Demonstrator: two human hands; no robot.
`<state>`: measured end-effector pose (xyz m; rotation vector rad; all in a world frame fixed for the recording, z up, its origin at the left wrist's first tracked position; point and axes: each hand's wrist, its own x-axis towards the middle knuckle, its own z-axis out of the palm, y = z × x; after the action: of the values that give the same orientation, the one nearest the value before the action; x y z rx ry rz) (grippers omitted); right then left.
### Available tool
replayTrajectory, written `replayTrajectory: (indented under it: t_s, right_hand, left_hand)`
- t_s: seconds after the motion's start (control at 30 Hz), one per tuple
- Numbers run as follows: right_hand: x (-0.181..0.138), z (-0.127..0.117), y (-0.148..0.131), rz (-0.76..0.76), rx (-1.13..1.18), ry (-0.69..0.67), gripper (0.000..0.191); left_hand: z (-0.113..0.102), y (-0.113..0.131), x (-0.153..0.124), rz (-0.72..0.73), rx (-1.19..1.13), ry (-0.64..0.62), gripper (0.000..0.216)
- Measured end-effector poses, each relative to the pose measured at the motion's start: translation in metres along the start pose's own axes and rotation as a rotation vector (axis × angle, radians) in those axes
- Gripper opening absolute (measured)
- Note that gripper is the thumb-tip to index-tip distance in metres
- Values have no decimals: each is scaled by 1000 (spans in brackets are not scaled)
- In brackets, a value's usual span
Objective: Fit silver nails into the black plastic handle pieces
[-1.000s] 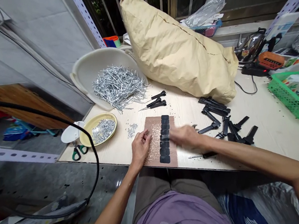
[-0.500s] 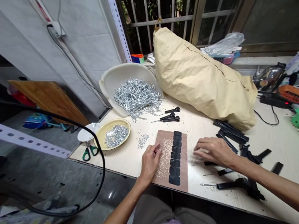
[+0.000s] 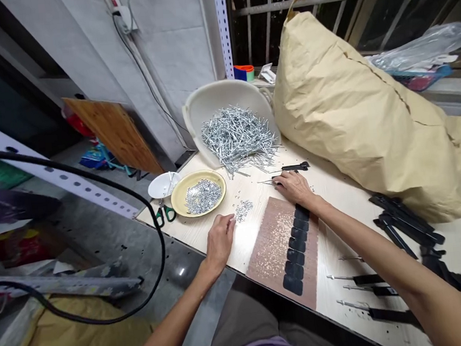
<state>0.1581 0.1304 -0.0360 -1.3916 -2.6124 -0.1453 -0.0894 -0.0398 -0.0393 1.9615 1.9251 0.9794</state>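
Observation:
My left hand [image 3: 219, 239] rests on the table beside a small heap of tiny metal nuts [image 3: 242, 210], fingers curled, tips touching the heap. My right hand [image 3: 295, 187] reaches across a brown board [image 3: 270, 245] that carries a row of black pads [image 3: 297, 248]. Its fingers lie on black-handled pins [image 3: 291, 168] below the pile of silver nails [image 3: 238, 137]. Whether the fingers hold a pin is hidden.
A tipped white basin [image 3: 211, 101] spills the nails. A yellow plate [image 3: 184, 196] holds small metal bits, with scissors [image 3: 163, 215] beside it. A big paper sack [image 3: 355, 112] stands behind. Finished black-handled pins [image 3: 368, 293] and black parts [image 3: 406, 224] lie to the right.
The view has swung left. My right hand left the pins at the right and reached forward over the board to the pins near the nails. My left hand moved off the board to the nuts.

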Motion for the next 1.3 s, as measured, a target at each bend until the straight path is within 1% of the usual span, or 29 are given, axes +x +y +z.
replayTrajectory:
  t_s: [0.17, 0.3, 0.37, 0.43, 0.47, 0.53, 0.6, 0.7, 0.73, 0.8, 0.87, 0.93, 1.03, 1.17, 1.3]
  right_hand:
    - [0, 6, -1, -36, -10, -18, 28]
    - [-4, 2, -4, -54, -11, 6, 29]
    - [-11, -7, -6, -50, 21, 70, 29]
    - [-21, -21, -13, -56, 103, 177, 29]
    - [-27, -28, -19, -68, 158, 230, 28]
    - [-41, -42, -35, -94, 265, 287, 28]
    - [-57, -53, -55, -111, 342, 277, 28]
    - [-75, -62, -84, -118, 409, 223, 29]
    - [-80, -63, -91, -114, 425, 212, 29]
    - [-86, -64, -100, -90, 446, 201, 29]
    - [-91, -65, -105, -58, 446, 192, 29]
    - [-94, -66, -105, -35, 428, 182, 29]
    - [-100, -69, -105, -18, 383, 177, 29]
    - [-107, -74, -106, 11, 321, 202, 30]
    - [-112, -78, -107, 30, 292, 203, 31]
  left_hand:
    - [3, 5, 3, 57, 83, -109, 19]
    - [6, 7, 6, 71, 239, -196, 21]
    - [7, 6, 9, 75, 302, -220, 22]
    - [6, 6, 13, 51, 300, -212, 21]
    - [6, 7, 15, 33, 253, -193, 19]
    - [3, 11, 18, -36, 47, -137, 14]
    - [0, 18, 21, -176, -286, -102, 13]
    - [-1, 35, 22, -420, -791, -114, 18]
    - [-1, 40, 21, -468, -914, -116, 19]
    - [0, 51, 18, -501, -1078, -94, 20]
    - [2, 59, 15, -495, -1164, -66, 21]
    - [3, 64, 13, -477, -1193, -46, 21]
    - [4, 69, 9, -459, -1171, -32, 21]
    - [4, 72, 6, -415, -1104, -36, 21]
    - [3, 72, 4, -354, -1076, -86, 22]
